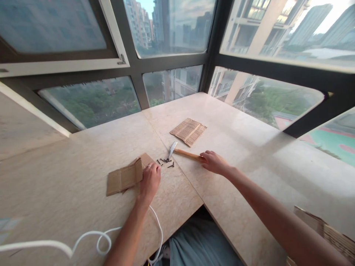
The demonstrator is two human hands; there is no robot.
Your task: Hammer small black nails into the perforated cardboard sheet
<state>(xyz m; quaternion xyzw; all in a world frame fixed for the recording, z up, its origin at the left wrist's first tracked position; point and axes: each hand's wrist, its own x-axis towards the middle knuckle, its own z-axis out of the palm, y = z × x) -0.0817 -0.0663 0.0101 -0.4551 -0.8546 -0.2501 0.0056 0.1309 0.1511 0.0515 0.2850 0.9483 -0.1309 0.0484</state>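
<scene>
Holds a hammer [188, 154] in the right grip [213, 161], closed around the rear of its wooden handle [195, 156], over the middle of the stone-patterned desk [83, 162]. Points the metal head [172, 147] to the left, just beside a loose scatter of dark screws or nails [168, 160], too small to name for certain. Curls the left grip [151, 177], with a ring [149, 166] on one finger, at the right end of a folded piece of brown cardboard [124, 176]; cannot tell whether pinching it or merely resting there. Shows a corrugated cardboard sheet [188, 132] lying flat just beyond the hammer. Runs a white cable [52, 244] over the near left, partly hidden by the left forearm [127, 229]. Shows more corrugated cardboard [340, 234] at lower right, beside the right forearm [266, 203], and grey trousers [199, 244] below the near corner. Looks out past the far edges through dark-framed windows [213, 44] onto trees [102, 99] and buildings [138, 26].
</scene>
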